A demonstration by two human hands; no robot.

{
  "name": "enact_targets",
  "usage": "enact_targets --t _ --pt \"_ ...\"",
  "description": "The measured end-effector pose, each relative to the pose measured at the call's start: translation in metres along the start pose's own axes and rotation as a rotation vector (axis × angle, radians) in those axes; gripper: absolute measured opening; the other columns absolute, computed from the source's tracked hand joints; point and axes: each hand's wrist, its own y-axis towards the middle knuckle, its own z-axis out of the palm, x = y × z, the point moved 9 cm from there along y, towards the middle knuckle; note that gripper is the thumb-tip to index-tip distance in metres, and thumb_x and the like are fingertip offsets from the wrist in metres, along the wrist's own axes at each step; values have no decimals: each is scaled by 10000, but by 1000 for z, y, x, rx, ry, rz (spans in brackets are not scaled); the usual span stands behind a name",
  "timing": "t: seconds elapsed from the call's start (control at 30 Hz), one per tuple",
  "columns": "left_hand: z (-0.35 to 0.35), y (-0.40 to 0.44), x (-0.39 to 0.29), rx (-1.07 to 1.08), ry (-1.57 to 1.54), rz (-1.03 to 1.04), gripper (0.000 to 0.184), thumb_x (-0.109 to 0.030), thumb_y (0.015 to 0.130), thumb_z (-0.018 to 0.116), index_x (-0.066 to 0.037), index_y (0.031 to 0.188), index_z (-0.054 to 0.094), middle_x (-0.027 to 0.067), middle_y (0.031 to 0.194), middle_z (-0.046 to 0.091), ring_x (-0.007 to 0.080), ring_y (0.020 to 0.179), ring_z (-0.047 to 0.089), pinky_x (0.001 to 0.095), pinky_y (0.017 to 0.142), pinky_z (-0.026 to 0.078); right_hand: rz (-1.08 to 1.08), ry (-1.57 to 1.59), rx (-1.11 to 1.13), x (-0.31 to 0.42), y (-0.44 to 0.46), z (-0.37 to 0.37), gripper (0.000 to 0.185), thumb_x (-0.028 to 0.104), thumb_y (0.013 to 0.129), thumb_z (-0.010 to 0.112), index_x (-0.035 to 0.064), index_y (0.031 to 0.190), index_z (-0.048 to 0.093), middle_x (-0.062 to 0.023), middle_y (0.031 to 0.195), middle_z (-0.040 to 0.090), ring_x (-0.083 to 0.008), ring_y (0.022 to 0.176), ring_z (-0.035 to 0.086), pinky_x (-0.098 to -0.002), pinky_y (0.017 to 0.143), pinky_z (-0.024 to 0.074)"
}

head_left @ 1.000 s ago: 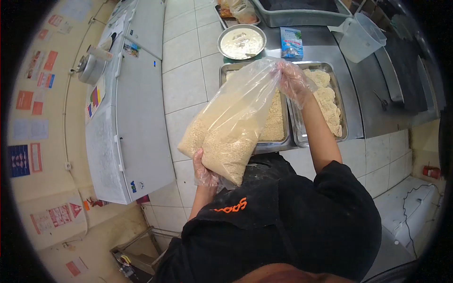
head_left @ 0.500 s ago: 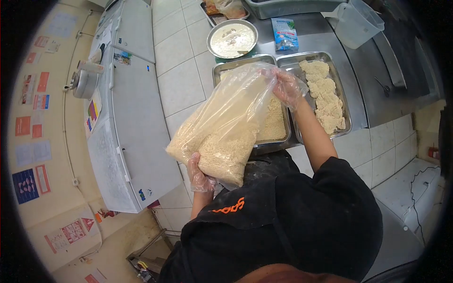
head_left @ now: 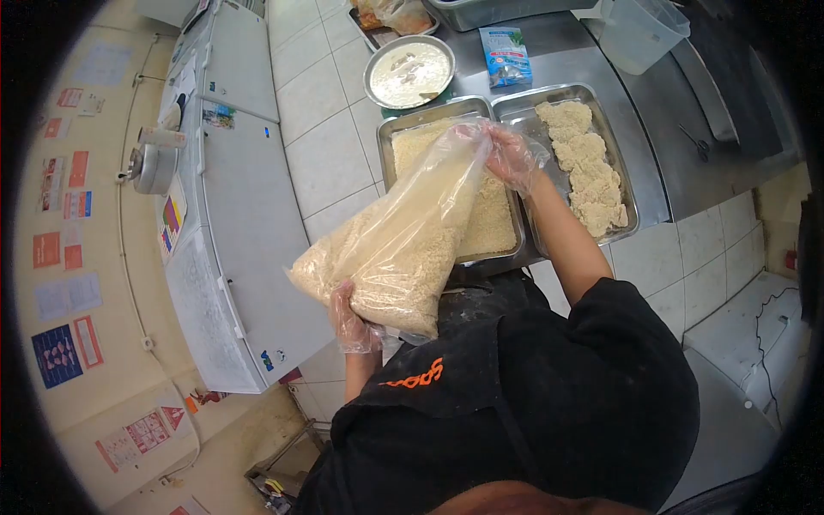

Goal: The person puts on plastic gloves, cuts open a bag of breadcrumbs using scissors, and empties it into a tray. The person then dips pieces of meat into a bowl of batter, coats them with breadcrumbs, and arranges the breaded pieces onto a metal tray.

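At the far left, printed notices point(head_left: 58, 354) are fixed to a pale wall point(head_left: 120, 60), with a metal pot point(head_left: 157, 169) near them, and a chest freezer point(head_left: 249, 197) stands on the tiled floor point(head_left: 313, 129). Next, the left hand point(head_left: 350, 322), in a clear glove, supports the base of a transparent bag point(head_left: 390, 275), its grip closed upon the lower film. The bag, bulging below with pale crumbs, hangs tilted in front of the person's body, its upper part overlapping the left tray in this view. Beyond it stands a round bowl point(head_left: 367, 73) holding a white mixture point(head_left: 410, 73). The left tray point(head_left: 433, 110), a metal one, contains a grainy layer point(head_left: 491, 219). The right hand point(head_left: 512, 159), likewise gloved, has its grip clenched about the bag's gathered neck. Behind these lies a blue packet point(head_left: 506, 57) on the metal surface point(head_left: 618, 86). Just beside the left tray, the right tray point(head_left: 519, 118) bears coated pieces point(head_left: 584, 167) in an overlapping row. Farther right are a translucent jug point(head_left: 642, 36) and, nearer the person, a pair of scissors point(head_left: 699, 146).
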Motion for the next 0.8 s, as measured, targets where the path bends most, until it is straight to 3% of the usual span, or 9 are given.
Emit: enact_targets --t 0.13,0.2,0.33,0.4,0.53,0.73,0.8 --pt "-1 1 -3 7 26 58 517 -177 829 599 50 1263 436 190 1124 582 300 1005 625 404 844 559 21 -29 97 -3 12 2 418 184 929 529 -95 1234 472 -243 1304 519 -302 1249 491 -419 1111 344" --pt "-8 2 0 -19 71 68 570 -223 830 562 53 1300 395 239 1211 545 354 1069 598 464 891 542 18 -120 159 -4 16 16 366 169 935 523 -90 1194 507 -249 1301 521 -306 1236 502 -409 1098 359" --pt "-14 -4 5 -52 75 41 586 -225 827 561 58 1307 381 244 1225 532 362 1077 592 472 896 540 59 -173 133 -11 29 25 316 166 934 534 -78 1134 547 -263 1294 524 -319 1238 499 -401 1093 358" --pt "-1 -15 7 25 -50 2 533 -175 846 578 50 1297 403 214 1189 552 334 1069 594 441 897 537 89 -204 274 -11 26 49 356 225 953 536 -44 1187 545 -209 1258 577 -261 1177 552 -377 1052 387" --pt "5 -30 4 6 -51 -10 543 -185 856 565 51 1312 388 216 1214 541 338 1091 583 449 919 523 88 -214 309 -7 30 64 364 231 948 544 -49 1181 546 -210 1265 572 -264 1184 546 -371 1062 377" --pt "2 -41 2 24 -76 11 534 -190 871 546 46 1319 377 206 1225 530 329 1107 572 450 935 513 105 -223 401 -9 43 97 322 197 932 562 -32 1157 549 -245 1267 560 -262 1180 551 -358 1050 394" --pt "7 -47 -2 46 -91 25 527 -185 872 543 46 1316 378 206 1219 532 328 1101 574 451 930 514 96 -265 320 -9 51 98 238 198 944 530 -17 1040 563 -279 1293 520 -301 1248 490 -379 1082 373"
